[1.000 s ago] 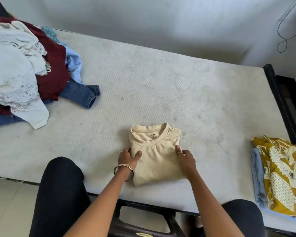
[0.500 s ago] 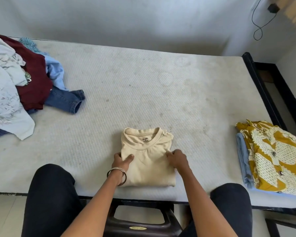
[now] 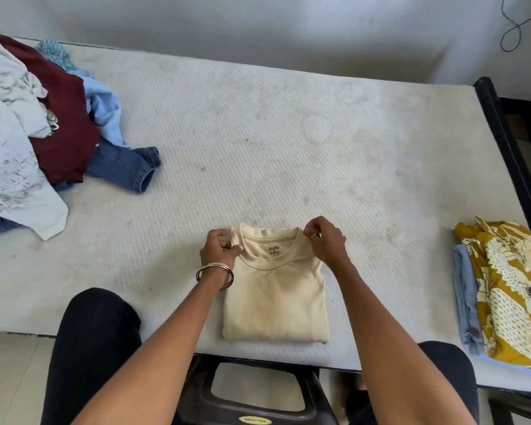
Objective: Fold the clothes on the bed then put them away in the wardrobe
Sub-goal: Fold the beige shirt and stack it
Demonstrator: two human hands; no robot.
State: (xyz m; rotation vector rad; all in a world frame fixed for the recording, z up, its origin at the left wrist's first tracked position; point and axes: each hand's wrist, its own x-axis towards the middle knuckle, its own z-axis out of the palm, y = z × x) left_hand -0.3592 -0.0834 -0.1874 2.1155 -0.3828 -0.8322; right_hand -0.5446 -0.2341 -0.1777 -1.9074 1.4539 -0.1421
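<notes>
beige cotton t-shirt [image 3: 275,299] folded rectangular, left hand [image 3: 218,250], right hand [image 3: 327,240] pinching collar corners.

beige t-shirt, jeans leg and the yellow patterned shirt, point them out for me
beige t-shirt [image 3: 275,302], head view, on its flat chest panel
jeans leg [image 3: 126,168], head view, on the denim above the cuff
yellow patterned shirt [image 3: 509,289], head view, on its top folded layer

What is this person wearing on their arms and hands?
Both forearms are bare, with no sleeves in view. The left hand has thin silver metal bangles round its wrist. The right hand wears a small silver ring on one finger. No gloves or watch.
</notes>
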